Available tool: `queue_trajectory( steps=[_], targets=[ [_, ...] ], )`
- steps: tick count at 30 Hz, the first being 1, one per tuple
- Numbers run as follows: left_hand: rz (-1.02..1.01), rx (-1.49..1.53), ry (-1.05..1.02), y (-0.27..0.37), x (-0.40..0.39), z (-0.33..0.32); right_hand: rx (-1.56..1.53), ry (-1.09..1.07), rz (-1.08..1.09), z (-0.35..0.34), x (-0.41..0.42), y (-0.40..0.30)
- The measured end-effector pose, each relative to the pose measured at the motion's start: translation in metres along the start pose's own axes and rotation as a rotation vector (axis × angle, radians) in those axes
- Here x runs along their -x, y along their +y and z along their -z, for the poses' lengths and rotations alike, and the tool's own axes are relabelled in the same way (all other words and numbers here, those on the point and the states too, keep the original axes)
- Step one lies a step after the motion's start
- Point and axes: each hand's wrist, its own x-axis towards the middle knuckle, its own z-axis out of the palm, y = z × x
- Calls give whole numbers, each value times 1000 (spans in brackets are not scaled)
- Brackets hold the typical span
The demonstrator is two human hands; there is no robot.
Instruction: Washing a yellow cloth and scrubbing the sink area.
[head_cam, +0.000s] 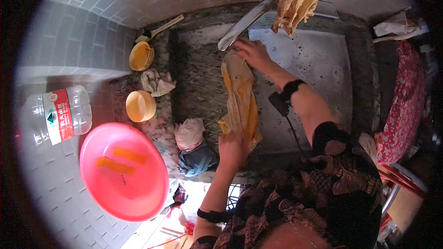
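Note:
A wet yellow and greyish cloth [238, 90] lies stretched along the ribbed stone washing surface [197, 72]. My left hand [233, 148] grips its near end. At the far end, just below the tip of a metal tap spout [238, 27], is my right hand [252, 53]; its fingers are partly blurred, so their hold on the cloth cannot be made out. A rolled pale pink cloth [189, 134] and a blue-grey cloth [197, 159] rest left of my left hand. Over the tap hangs a tan, ruffled cloth [301, 0].
On the left ledge are two yellow bowls [141, 106], a crumpled rag [157, 82] and a handled brush [166, 27]. A pink basin [124, 193] and a large clear plastic bottle [81, 110] stand further left. A wet basin floor [304, 86] extends right of the slab.

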Motion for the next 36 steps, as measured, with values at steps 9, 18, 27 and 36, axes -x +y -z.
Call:
queue_trajectory(
  steps=[9,18,27,36],
  targets=[
    [-63,-220,601,-2,-109,-9,80,-29,-674,100,267,114],
    [-11,658,515,6,-96,-8,784,10,-876,103,272,138],
    [-381,231,391,18,21,16,-505,23,-427,36,135,-27],
    [-297,-145,261,-1,57,-61,-217,-424,286,31,148,-129]
  ],
)
